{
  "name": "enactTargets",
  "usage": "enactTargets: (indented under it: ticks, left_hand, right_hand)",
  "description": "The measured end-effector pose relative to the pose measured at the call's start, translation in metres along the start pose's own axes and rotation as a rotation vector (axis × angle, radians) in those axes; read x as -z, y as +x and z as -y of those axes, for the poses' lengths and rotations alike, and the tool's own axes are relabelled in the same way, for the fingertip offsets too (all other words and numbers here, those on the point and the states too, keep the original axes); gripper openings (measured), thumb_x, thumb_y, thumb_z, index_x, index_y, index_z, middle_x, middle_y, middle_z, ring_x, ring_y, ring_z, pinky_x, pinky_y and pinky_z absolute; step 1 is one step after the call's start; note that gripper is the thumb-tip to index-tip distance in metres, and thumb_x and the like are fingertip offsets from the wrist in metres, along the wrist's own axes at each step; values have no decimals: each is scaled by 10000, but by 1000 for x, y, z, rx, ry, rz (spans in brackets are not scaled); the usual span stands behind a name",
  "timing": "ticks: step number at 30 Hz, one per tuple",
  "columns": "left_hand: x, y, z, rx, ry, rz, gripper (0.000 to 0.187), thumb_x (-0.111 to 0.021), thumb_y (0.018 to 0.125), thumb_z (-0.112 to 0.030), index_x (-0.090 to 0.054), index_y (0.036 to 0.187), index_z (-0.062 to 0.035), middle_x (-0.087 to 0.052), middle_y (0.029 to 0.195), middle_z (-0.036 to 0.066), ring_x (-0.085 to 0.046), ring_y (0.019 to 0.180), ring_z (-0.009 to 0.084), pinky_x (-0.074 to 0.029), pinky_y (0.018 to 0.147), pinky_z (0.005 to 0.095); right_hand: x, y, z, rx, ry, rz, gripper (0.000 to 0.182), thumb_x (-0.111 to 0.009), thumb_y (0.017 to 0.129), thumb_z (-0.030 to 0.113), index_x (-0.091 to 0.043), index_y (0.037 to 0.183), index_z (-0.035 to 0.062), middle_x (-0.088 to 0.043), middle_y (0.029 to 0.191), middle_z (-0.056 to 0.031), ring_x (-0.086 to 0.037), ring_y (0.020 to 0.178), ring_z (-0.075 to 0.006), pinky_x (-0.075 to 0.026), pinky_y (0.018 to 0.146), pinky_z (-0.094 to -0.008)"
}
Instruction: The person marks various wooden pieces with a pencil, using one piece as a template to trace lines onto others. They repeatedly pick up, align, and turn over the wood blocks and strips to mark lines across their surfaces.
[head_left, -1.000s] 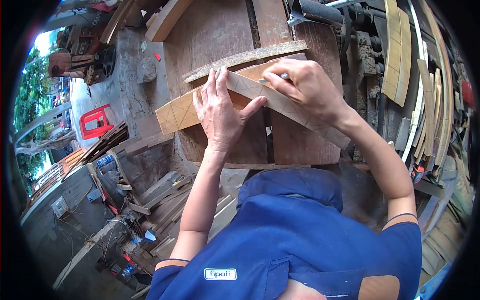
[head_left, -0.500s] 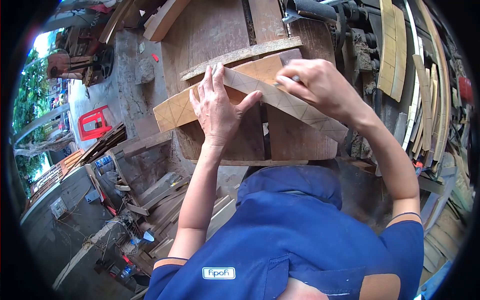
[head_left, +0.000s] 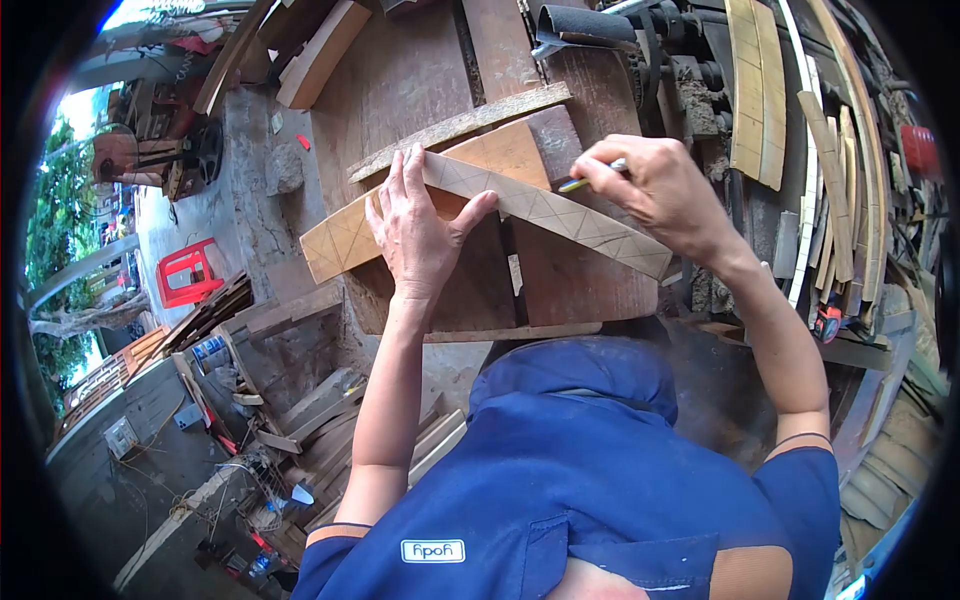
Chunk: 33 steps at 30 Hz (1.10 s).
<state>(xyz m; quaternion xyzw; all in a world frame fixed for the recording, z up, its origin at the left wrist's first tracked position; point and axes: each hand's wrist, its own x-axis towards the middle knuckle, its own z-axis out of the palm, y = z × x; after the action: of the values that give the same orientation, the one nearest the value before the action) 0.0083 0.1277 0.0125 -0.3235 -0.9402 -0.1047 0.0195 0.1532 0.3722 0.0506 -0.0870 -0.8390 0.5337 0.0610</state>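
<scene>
At frame centre, the left hand (head_left: 415, 235) lies flat and open on the pale curved wooden template (head_left: 545, 210), seemingly stiff and light, best pinned mid-length, while the right hand (head_left: 655, 190) pinches a pencil (head_left: 590, 178).

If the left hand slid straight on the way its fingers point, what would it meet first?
Probably the rough-edged grey wooden strip just beyond the left hand, which lies flat on the pale curved wooden template; depth is unclear.

The curved template (head_left: 560, 212) is pale, smooth wood with pencilled crosshatching. The board (head_left: 480, 165) beneath is planed, orange-brown and matt. The strip (head_left: 460, 125) behind looks rough and grey-edged. The workbench (head_left: 400, 80) is dull, worn brown wood.
</scene>
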Motion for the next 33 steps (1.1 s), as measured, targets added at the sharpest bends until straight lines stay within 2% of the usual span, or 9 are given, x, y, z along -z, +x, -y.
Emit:
enactTargets:
  ticks: [5, 7, 9, 11, 15, 17, 19, 22, 33]
  left_hand:
    - [0, -1, 1, 21, 3, 0, 1060, -754, 729, -740, -462, 1471, -42, -484, 1509, 210, -434, 1425, 339, -243, 1183, 584]
    - [-1, -1, 1, 16, 2, -3, 1061, -760, 722, -736, -463, 1471, -45, -486, 1506, 210, -436, 1421, 340, -241, 1182, 585]
    - [-2, -1, 0, 20, -6, -8, 1062, -763, 718, -734, -464, 1470, -45, -489, 1501, 210, -441, 1415, 342, -241, 1181, 585]
    - [-2, -1, 1, 21, -10, -13, 1064, -766, 714, -731, -465, 1469, -45, -492, 1497, 211, -446, 1409, 343, -241, 1180, 584]
    - [-1, 0, 1, 9, -6, -12, 1072, -771, 704, -730, -465, 1468, -43, -496, 1489, 211, -452, 1397, 347, -248, 1174, 586]
    - [-1, -1, 0, 14, -14, -11, 1076, -774, 699, -730, -459, 1476, -54, -488, 1496, 207, -452, 1397, 348, -255, 1171, 598]
    - [0, 0, -1, 26, -9, 0, 1078, -775, 698, -730, -454, 1481, -62, -483, 1501, 203, -452, 1398, 349, -257, 1171, 604]
    - [0, 0, -2, 37, -8, 10, 1082, -775, 695, -731, -446, 1490, -75, -474, 1511, 197, -450, 1399, 350, -256, 1173, 614]
    - [0, -2, -2, 42, -10, 17, 1092, -765, 693, -748, -445, 1491, -75, -467, 1517, 198, -441, 1407, 358, -240, 1178, 626]
  right_hand:
    - [-13, 8, -2, 27, -2, 2, 287, -621, 1004, 249, -736, 980, -12, -721, 891, -185, -721, 829, -328, -549, 760, -407]
    - [-15, 8, -3, 38, -48, 29, 251, -635, 1007, 202, -734, 1010, -29, -724, 906, -146, -714, 808, -227, -547, 737, -334]
    - [-19, 12, -4, 36, -26, 29, 253, -636, 1004, 200, -731, 1009, -34, -723, 907, -151, -712, 803, -233, -546, 735, -338]
    - [-23, 17, -3, 32, 16, 10, 285, -618, 1004, 239, -733, 979, -20, -718, 883, -187, -716, 816, -334, -550, 750, -411]
    - [-41, 43, -3, 54, -1, 11, 283, -617, 1002, 235, -736, 987, -22, -724, 889, -202, -725, 824, -342, -556, 759, -414]
    - [-54, 60, -5, 95, 1, -6, 286, -628, 1007, 221, -731, 1016, -46, -722, 869, -170, -703, 775, -239, -537, 711, -349]
    - [-63, 78, -3, 90, 22, 17, 290, -630, 1007, 231, -734, 1015, -40, -727, 874, -184, -704, 766, -248, -539, 708, -363]
    - [-77, 96, -1, 135, 83, 9, 308, -620, 992, 258, -742, 1036, -21, -729, 936, -242, -735, 867, -377, -571, 788, -440]
    - [10, 25, 9, 85, -345, 221, 324, -586, 1001, 249, -696, 874, -28, -693, 842, -183, -684, 807, -345, -548, 793, -440]
